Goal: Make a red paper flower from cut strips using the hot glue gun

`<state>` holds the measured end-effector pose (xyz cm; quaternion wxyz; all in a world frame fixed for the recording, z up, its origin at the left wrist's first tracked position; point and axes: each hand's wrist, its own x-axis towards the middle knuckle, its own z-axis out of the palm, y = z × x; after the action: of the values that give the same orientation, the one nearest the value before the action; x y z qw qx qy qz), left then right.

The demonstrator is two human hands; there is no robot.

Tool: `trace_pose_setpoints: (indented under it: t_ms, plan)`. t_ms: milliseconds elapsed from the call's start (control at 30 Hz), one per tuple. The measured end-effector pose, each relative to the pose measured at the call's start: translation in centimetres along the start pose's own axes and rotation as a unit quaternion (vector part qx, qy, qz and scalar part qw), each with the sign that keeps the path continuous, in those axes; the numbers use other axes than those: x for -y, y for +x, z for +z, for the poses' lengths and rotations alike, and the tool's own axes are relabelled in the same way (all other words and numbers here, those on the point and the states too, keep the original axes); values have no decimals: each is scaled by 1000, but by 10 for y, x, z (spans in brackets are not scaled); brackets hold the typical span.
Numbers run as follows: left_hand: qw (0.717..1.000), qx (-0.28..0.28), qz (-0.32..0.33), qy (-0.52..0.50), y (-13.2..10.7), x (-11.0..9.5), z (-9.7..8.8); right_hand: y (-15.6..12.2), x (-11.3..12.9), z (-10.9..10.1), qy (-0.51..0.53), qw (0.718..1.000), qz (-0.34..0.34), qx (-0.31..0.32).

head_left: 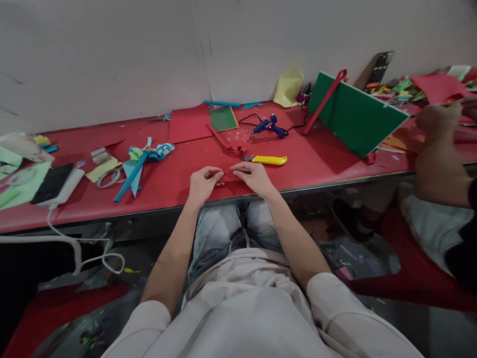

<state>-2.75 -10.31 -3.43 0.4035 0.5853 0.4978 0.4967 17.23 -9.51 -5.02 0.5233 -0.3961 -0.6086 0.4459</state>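
Near the front edge of the red table, my left hand (205, 185) and my right hand (255, 178) face each other, a small gap between their fingertips. Each is closed in a pinch. Anything red in them blends into the tabletop, so I cannot make it out. Just beyond my right hand lies a yellow utility knife (270, 160), its blade end toward the left. A crumpled red paper flower (236, 150) with a strip for a stem rests behind my hands. Farther back is a blue glue gun (269, 126), its nozzle pointing left.
Red paper (190, 123) lies at the back. To the left are a blue paper flower (158, 152), a roll of tape (109, 177) and a phone (52, 183). A green board (354, 114) stands tilted on the right, near another person's hand (436, 119).
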Motion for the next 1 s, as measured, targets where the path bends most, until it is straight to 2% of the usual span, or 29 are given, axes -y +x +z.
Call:
trace_pose_setpoints:
  t_ms: [200, 433, 733, 1000]
  plan:
    - [999, -11, -17, -28, -1, 1, 1, 1, 2, -1, -16, 1000, -3, 11]
    - [999, -9, -10, -30, 1, 0, -2, -1, 5, 3, -117, 993, -23, 2]
    - [999, 47, -15, -11, -5, -10, 1, -3, 7, 6, -119, 992, -36, 12]
    - [999, 44, -16, -19, -5, -12, 1, -5, 14, 6, -104, 993, -47, 28]
